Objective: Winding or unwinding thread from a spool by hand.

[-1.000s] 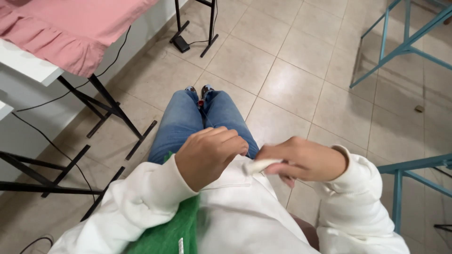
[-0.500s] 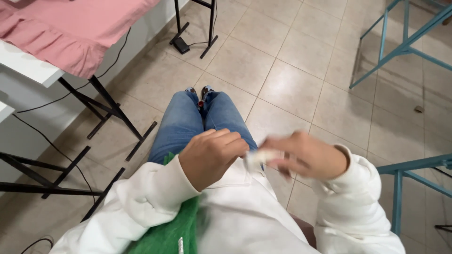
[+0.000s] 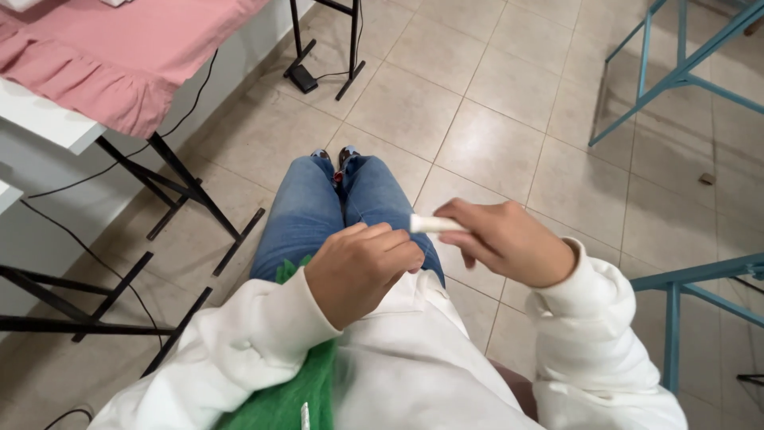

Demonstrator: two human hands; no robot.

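Your right hand (image 3: 509,243) gripped a small white stick-shaped object (image 3: 436,224) by one end, its free tip pointing toward your left hand (image 3: 362,267), which was curled shut, knuckles up, over the white cloth (image 3: 414,358) on your lap; whether it pinched anything beneath, you could not tell. Also present: blue jeans (image 3: 310,215), green fabric (image 3: 290,398), pink ruffled cloth (image 3: 119,56) on the white surface (image 3: 44,123), tiled floor (image 3: 493,103). The step appeared to be working the cloth with the stick; bringing its tip to the spot would need steady aim.
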